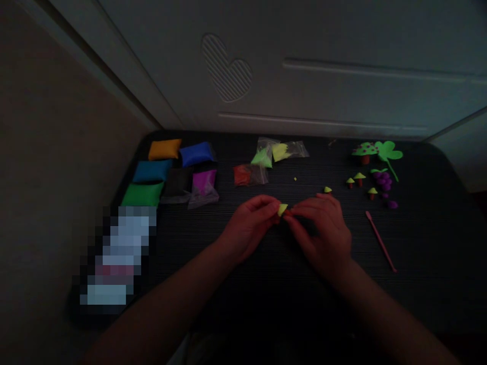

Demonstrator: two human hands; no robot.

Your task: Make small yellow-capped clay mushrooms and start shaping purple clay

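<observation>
Between the fingertips of both hands is a small clay mushroom with a yellow cap [282,209] and a reddish-brown stem [289,213]. My left hand [253,223] is closed in a pinch on the yellow cap. From the other side, my right hand [323,228] pinches the stem. Just beyond my right knuckles stands another yellow-capped clay mushroom [327,190], partly hidden. Several similar small mushrooms, one of them a clay mushroom [359,178], stand further right. A tiny yellow clay bit [295,179] lies beyond my hands.
Clay packets lie at left, among them a blue packet [197,154] and a purple packet [204,185]. Opened red [243,175], green [262,158] and yellow clay bags [280,151] lie ahead. At right are a pink modelling tool [380,241], purple clay grapes [382,180] and a green clay clover [388,152].
</observation>
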